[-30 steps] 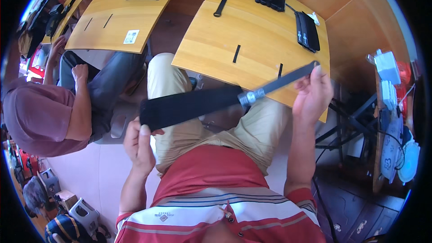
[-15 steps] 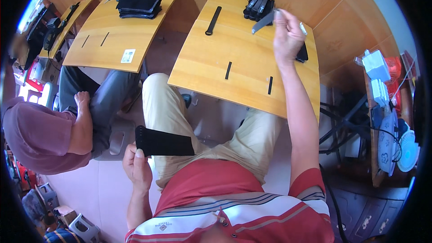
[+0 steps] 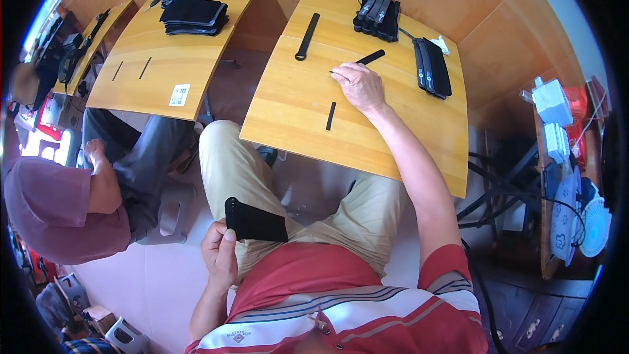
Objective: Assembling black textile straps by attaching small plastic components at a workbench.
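Observation:
By my lap, my left hand (image 3: 220, 254) pinches one end of a flat black fabric piece (image 3: 259, 224), which has a row of small holes along that end. Over the middle of the table my right hand (image 3: 362, 86) is closed on a black strap (image 3: 371, 58). One end of the strap sticks out past the hand toward the upper right; the rest is covered by the fingers. Left of that hand lies another black strap (image 3: 306, 38) with a rounded end. A short black strip (image 3: 331, 116) lies nearer to me.
A bundle of straps (image 3: 377, 12) sits at the table's back edge, and a stack of black fabric pieces (image 3: 432, 69) at its right. Another person (image 3: 69, 203) sits at the neighbouring table (image 3: 131, 92) on the left. A shelf (image 3: 547, 223) with plates stands at the right.
My right hand has come from beside the strap bundle toward me and left, bringing the strap down to the tabletop. My left hand has moved slightly right and down with the fabric piece.

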{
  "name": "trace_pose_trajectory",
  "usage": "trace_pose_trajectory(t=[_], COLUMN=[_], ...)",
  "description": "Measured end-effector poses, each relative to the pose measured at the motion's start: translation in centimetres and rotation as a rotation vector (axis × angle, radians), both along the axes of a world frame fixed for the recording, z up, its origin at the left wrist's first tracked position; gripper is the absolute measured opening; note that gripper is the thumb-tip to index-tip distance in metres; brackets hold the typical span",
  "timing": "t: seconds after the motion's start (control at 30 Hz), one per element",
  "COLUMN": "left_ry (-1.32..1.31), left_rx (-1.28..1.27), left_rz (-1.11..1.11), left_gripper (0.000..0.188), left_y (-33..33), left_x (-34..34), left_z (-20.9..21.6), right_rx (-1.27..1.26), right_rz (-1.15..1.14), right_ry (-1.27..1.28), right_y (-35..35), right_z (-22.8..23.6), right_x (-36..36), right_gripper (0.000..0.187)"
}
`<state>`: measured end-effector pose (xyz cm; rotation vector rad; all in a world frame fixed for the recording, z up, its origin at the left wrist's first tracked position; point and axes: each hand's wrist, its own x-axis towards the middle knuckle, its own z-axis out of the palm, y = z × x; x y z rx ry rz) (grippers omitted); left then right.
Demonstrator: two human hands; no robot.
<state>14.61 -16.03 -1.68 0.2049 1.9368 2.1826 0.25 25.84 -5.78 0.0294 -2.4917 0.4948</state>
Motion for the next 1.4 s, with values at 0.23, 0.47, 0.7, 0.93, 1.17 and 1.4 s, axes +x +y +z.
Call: trace_pose_trajectory(t=[0.23,0.47,0.7,0.93,1.17,1.4], left_ry=[0.006,-0.036,-0.029,-0.04,-0.044,-0.026], left_rx=[0.008,-0.011,-0.062,-0.055,-0.036,-0.058], left_rz=[-0.074,-0.103,-0.106,-0.069,-0.088,-0.104], left_gripper=[0.025,0.018,0.018,0.021,0.021,0.02], left_y=[1.1,0.5,0.2,0.1,0.3,0.5], left_x=[-0.8,-1.2,-1.7,-1.8,-2.2,-2.3], left_z=[-0.6,-2.0,-2.3,-2.8,-3.0,-2.3], right_rx=[-0.017,-0.081,-0.062,-0.053,-0.003,0.045], right_rz=[0.188,0.221,0.215,0.151,0.158,0.093], right_ry=[-0.004,-0.084,-0.094,-0.138,-0.096,0.136], right_y=[-0.7,-0.4,0.8,0.9,1.0,-0.6], right_z=[-0.4,0.3,0.1,0.1,0.0,1.8], right_x=[-1.4,-3.4,-6.3,-7.4,-7.6,-4.7], right_gripper=[0.01,0.012,0.009,0.012,0.014,0.013])
